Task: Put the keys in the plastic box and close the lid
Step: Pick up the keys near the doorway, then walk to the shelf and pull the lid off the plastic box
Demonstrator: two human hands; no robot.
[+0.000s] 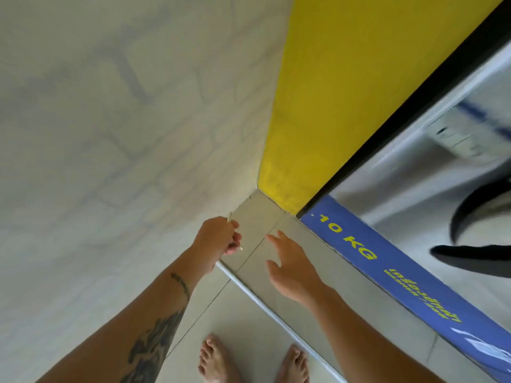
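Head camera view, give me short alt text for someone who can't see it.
A person's left hand pinches a small metal item, likely keys, while the open right hand reaches toward a tiled corner beside a blue "10 KG" machine panel. Bare feet below; no plastic box visible.

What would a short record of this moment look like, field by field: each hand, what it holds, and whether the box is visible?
left hand: closed on a thin metal piece, likely the keys
right hand: open, fingers spread, empty, held over the floor tiles
plastic box: not in view
surroundings: blue panel marked 10 KG, yellow wall
person: barefoot, standing
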